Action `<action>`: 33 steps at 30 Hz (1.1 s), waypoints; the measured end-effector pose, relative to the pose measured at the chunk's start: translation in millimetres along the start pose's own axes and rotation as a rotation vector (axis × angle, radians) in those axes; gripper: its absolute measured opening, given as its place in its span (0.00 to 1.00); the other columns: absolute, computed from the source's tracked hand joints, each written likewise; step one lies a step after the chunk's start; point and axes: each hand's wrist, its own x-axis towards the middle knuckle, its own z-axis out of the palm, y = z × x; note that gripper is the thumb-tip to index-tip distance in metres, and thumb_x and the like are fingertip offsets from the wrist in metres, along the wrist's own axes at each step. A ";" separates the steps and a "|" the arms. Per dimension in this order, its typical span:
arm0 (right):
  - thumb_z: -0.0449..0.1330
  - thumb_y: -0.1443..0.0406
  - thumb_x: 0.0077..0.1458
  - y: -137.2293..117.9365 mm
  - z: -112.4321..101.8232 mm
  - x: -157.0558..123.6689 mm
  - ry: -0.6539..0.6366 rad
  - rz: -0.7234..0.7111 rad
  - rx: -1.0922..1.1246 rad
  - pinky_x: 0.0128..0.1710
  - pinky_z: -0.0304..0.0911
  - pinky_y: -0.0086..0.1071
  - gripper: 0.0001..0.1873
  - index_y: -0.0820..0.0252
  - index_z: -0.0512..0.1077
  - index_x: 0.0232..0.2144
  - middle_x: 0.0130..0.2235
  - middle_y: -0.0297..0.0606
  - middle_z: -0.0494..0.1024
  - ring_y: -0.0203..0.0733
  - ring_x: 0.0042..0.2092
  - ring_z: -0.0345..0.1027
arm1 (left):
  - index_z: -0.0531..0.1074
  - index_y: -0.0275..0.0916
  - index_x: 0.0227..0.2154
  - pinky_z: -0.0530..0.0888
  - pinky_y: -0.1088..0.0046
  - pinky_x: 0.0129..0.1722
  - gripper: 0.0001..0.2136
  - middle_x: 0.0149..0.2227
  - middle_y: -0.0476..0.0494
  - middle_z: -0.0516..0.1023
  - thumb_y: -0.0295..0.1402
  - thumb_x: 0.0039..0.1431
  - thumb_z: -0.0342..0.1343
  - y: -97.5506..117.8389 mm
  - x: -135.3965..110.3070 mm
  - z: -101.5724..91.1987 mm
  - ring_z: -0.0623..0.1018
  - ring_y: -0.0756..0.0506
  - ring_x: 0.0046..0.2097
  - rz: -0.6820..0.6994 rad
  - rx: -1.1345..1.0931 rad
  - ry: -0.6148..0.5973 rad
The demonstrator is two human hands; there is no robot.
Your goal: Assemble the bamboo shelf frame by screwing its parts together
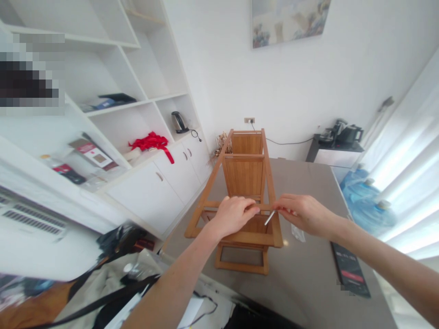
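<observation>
A wooden slatted rack (244, 176) lies lengthwise on the grey table, its frame ends facing me. My left hand (236, 214) is closed over the rack's near crossbar, fingers curled on the wood and the thumb pointing right. At the right side rail, my right hand (297, 211) pinches a thin silver metal rod, which looks like a hex key (270, 218). Its free end slants down and left inside the frame. The fingers hide the other end, so I cannot tell whether it sits in a bolt. Just below my right hand lies a small clear plastic bag (297, 233).
The grey table (308, 283) carries a phone (350, 269) at its right side. Blue water bottles (372, 205) stand beyond the right edge. White shelves (113, 82) line the left, holding red ribbon (151, 142) and a kettle (179, 122). Bags (113, 278) lie at lower left.
</observation>
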 end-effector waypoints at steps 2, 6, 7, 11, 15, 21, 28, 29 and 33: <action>0.49 0.66 0.59 0.7 0.0 -0.7 -0.010 0.049 0.089 0.29 0.58 0.26 0.11 0.56 0.72 0.37 0.32 0.35 0.74 0.33 0.30 0.66 | 0.73 0.44 0.39 0.61 0.67 0.38 0.18 0.40 0.46 0.78 0.44 0.63 0.39 0.2 -0.2 -0.1 0.74 0.42 0.43 0.003 0.004 0.003; 0.49 0.67 0.59 0.1 -4.4 6.1 -0.054 -0.032 0.125 0.31 0.59 0.27 0.12 0.58 0.73 0.36 0.34 0.38 0.74 0.35 0.32 0.67 | 0.73 0.44 0.39 0.61 0.67 0.38 0.18 0.40 0.46 0.78 0.44 0.64 0.39 -0.9 -1.1 -1.0 0.74 0.43 0.42 0.013 0.010 0.004; 0.49 0.66 0.59 -0.3 -7.9 8.8 -0.075 -0.071 0.139 0.32 0.59 0.28 0.12 0.58 0.73 0.36 0.34 0.38 0.75 0.35 0.33 0.67 | 0.73 0.44 0.39 0.62 0.67 0.38 0.18 0.39 0.46 0.78 0.44 0.64 0.39 -1.3 -1.3 -0.9 0.74 0.43 0.42 0.013 0.009 0.003; 0.51 0.63 0.58 3.9 -27.7 17.4 -0.007 -0.013 0.275 0.34 0.63 0.28 0.11 0.59 0.73 0.35 0.33 0.38 0.76 0.36 0.34 0.69 | 0.73 0.44 0.40 0.63 0.65 0.40 0.18 0.39 0.46 0.77 0.44 0.63 0.39 -1.1 -1.2 1.7 0.74 0.43 0.43 0.003 -0.008 -0.007; 0.56 0.61 0.52 25.2 -27.1 16.5 0.199 0.385 0.470 0.33 0.65 0.29 0.10 0.60 0.73 0.33 0.32 0.36 0.77 0.39 0.35 0.70 | 0.73 0.43 0.43 0.65 0.65 0.44 0.17 0.40 0.44 0.75 0.43 0.62 0.43 -4.1 -4.0 -4.2 0.73 0.43 0.44 -0.005 -0.096 0.027; 0.56 0.57 0.53 37.2 20.4 5.2 0.062 0.692 1.092 0.43 0.66 0.35 0.11 0.59 0.69 0.33 0.45 0.42 0.75 0.42 0.46 0.70 | 0.70 0.38 0.45 0.67 0.64 0.48 0.17 0.42 0.40 0.74 0.40 0.55 0.52 -47.4 -16.5 -38.6 0.73 0.42 0.46 -0.383 -0.369 0.416; 0.53 0.61 0.53 10.9 46.4 37.7 0.266 0.779 1.441 0.42 0.68 0.37 0.06 0.57 0.64 0.32 0.42 0.44 0.76 0.44 0.45 0.71 | 0.69 0.35 0.30 0.72 0.71 0.32 0.08 0.27 0.44 0.76 0.32 0.45 0.55 -94.7 -14.8 -18.1 0.75 0.47 0.31 -0.651 -0.894 0.283; 0.53 0.61 0.53 7.8 47.6 44.5 0.322 0.818 1.422 0.40 0.69 0.37 0.06 0.57 0.63 0.31 0.42 0.44 0.76 0.44 0.44 0.71 | 0.68 0.35 0.27 0.71 0.72 0.30 0.06 0.26 0.45 0.75 0.31 0.45 0.54 -98.0 -13.9 -13.5 0.74 0.48 0.29 -0.638 -0.891 0.281; 0.51 0.59 0.52 1.3 46.5 64.0 0.445 0.897 1.201 0.29 0.69 0.34 0.08 0.57 0.62 0.31 0.40 0.46 0.75 0.45 0.41 0.71 | 0.67 0.36 0.23 0.70 0.74 0.28 0.04 0.24 0.46 0.73 0.31 0.45 0.52 -105.3 -13.3 -5.4 0.73 0.49 0.27 -0.577 -0.814 0.343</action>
